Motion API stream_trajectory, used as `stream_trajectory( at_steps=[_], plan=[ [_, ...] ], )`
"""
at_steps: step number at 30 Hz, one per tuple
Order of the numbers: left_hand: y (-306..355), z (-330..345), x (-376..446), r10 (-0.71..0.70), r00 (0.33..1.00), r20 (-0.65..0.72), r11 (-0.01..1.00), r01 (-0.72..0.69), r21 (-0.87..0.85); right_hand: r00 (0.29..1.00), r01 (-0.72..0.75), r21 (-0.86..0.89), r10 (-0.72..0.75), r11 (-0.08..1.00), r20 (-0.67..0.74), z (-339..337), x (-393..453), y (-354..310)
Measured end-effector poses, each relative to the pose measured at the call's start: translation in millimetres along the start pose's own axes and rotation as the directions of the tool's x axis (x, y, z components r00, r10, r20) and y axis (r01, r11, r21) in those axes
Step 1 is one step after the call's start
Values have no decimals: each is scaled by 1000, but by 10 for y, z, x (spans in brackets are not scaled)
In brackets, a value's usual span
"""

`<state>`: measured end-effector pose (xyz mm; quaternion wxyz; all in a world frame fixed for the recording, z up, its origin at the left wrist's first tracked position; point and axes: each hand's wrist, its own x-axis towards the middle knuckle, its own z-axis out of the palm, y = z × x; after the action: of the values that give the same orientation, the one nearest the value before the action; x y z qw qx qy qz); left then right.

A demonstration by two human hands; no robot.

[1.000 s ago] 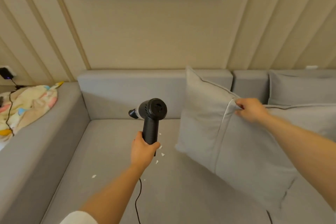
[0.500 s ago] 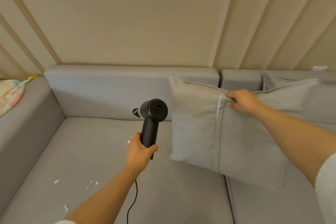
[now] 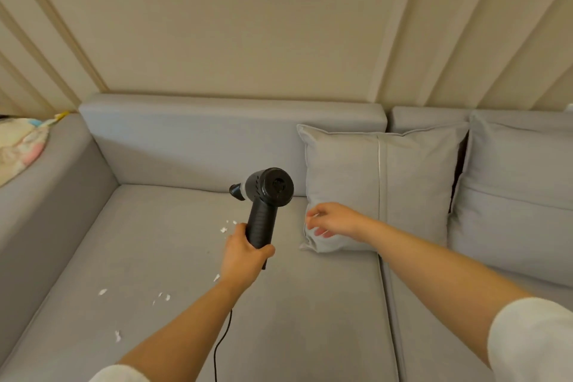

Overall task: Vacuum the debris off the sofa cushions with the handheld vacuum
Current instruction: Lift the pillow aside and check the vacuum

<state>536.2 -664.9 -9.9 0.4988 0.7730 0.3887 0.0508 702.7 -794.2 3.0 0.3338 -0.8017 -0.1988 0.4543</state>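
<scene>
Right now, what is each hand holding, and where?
Left hand grips the black handheld vacuum by its lower handle; right hand is open, holding nothing.

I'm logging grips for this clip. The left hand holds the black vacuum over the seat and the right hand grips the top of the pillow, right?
Not quite. In the head view the right hand is open and grips nothing, hovering low by the pillow. The left hand does hold the black vacuum over the seat.

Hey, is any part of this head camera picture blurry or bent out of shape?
Head view: the right hand shows motion blur at the fingers; the left hand and vacuum look sharp; wall panel lines splay outward from wide-angle distortion.
</scene>
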Motion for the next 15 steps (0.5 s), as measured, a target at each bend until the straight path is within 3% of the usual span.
stream_trajectory(
  at_steps=[4,8,13,15],
  plan=[
    [-36,-54,-17,44,994,101,996,-52,78,997,12,260,-30,965,64,316,-63,-286],
    [-109,-224,-59,105,984,147,985,-123,119,998,28,557,-53,830,29,628,-185,-463],
    [-262,-699,-148,229,957,178,910,-275,309,999,29,636,-50,771,14,1267,-364,-699],
    [-321,-881,-132,282,933,225,876,-346,336,998,55,697,-25,715,-53,1513,-416,-841]
  ],
)
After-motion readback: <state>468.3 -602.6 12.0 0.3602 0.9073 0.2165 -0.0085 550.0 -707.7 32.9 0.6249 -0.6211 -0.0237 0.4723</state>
